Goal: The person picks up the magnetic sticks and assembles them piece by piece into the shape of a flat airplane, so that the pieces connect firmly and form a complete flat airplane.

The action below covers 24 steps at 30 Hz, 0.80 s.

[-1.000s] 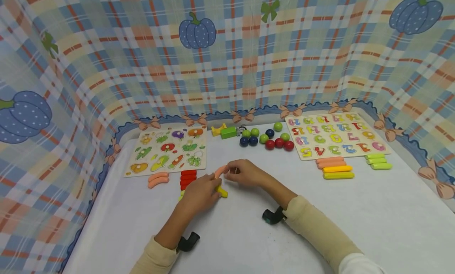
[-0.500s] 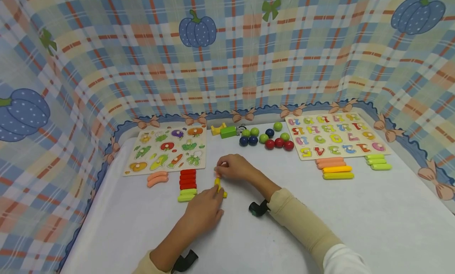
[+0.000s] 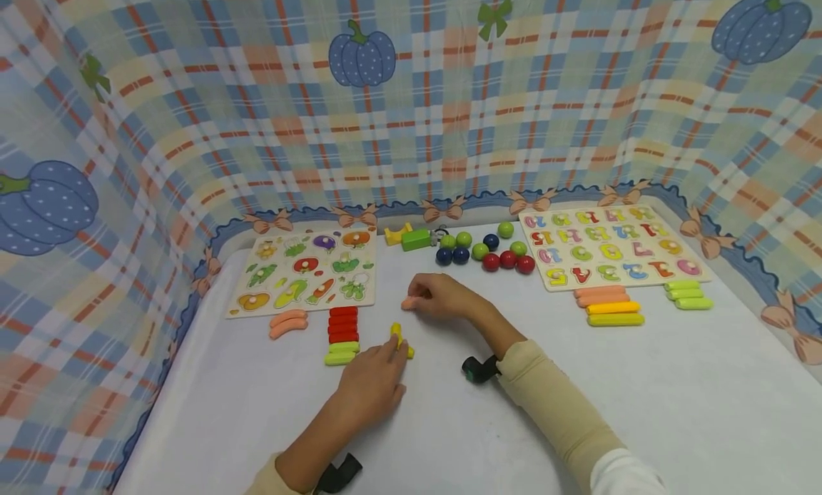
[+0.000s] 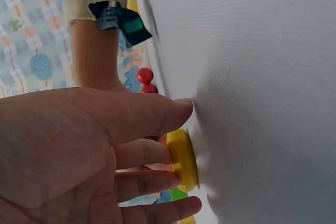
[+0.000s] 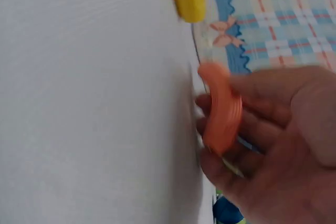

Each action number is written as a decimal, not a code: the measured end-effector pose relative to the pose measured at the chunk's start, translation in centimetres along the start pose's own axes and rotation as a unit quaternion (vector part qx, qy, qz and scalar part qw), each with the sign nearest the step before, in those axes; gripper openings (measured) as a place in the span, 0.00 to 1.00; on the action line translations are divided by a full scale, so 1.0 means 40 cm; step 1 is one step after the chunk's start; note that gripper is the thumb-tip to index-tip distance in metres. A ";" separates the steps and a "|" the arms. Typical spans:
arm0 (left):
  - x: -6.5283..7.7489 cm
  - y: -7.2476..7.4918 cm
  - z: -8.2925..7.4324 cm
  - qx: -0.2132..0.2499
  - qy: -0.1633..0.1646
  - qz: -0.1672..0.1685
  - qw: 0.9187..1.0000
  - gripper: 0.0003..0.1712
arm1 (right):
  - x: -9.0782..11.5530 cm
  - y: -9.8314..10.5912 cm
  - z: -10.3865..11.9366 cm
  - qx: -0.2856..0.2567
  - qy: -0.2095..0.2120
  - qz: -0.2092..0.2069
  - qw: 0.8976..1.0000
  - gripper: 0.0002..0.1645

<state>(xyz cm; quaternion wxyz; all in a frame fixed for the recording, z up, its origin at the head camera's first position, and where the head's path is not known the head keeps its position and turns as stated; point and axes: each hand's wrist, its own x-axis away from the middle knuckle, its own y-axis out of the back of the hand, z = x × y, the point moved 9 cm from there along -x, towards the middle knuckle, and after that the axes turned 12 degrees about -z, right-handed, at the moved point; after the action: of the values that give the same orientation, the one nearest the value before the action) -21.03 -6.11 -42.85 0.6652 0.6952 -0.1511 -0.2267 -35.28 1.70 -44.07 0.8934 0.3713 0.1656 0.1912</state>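
My right hand (image 3: pixel 443 297) pinches a curved salmon-pink piece (image 5: pixel 224 109), ribbed along its side, between thumb and fingers just over the white cloth. Only one end of this pink piece (image 3: pixel 409 304) shows in the head view. Nearer to me, the left hand (image 3: pixel 374 381) reaches out with fairly straight fingers, its fingertips touching a yellow piece (image 3: pixel 396 331) on the table. In the left wrist view, two fingertips lie against the yellow piece (image 4: pixel 182 160) while the thumb stays apart from it. Part of the yellow is hidden under the fingers.
Left of the hands lie red sticks (image 3: pixel 343 325), light green sticks (image 3: pixel 342 353) and pink curved pieces (image 3: pixel 288 324). Behind are a vegetable puzzle board (image 3: pixel 276 287), a green block (image 3: pixel 416 239) and coloured balls (image 3: pixel 491 262). A number puzzle board (image 3: pixel 613 249) and yellow sticks (image 3: pixel 614 314) lie right.
The right hand carried the pink piece from beside the left hand toward the yellow piece, then back slightly right and away. The left hand drew nearer to me, uncovering the green sticks and more yellow.
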 end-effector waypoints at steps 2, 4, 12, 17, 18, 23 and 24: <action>0.000 -0.003 0.000 -0.002 -0.001 0.002 1.000 0.38 | 0.005 -0.012 0.003 -0.034 0.015 0.028 0.999 0.07; 0.000 -0.004 -0.001 -0.002 -0.001 0.003 1.000 0.39 | 0.006 -0.017 0.009 -0.031 0.039 0.031 0.998 0.05; 0.001 -0.004 -0.002 0.001 0.006 0.008 1.000 0.39 | -0.006 0.008 -0.005 0.082 -0.008 -0.068 0.994 0.06; 0.000 0.002 -0.002 -0.002 0.006 0.007 1.000 0.40 | -0.004 0.007 0.010 0.086 -0.012 -0.045 0.995 0.11; 0.000 0.002 -0.002 -0.003 0.006 0.006 1.000 0.40 | -0.004 0.004 0.015 0.083 -0.007 -0.035 0.996 0.12; -0.001 0.002 -0.001 0.001 0.007 0.007 1.000 0.40 | -0.002 -0.007 0.041 0.093 0.053 -0.024 0.994 0.10; -0.001 0.002 -0.001 0.001 0.006 0.006 1.000 0.40 | -0.003 -0.007 0.047 0.095 0.066 -0.031 0.993 0.10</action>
<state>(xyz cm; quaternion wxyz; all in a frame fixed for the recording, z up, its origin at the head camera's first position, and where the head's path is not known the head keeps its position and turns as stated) -21.03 -6.05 -42.76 0.6666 0.6965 -0.1512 -0.2183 -34.48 0.35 -43.00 0.8465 0.4362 0.2529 0.1705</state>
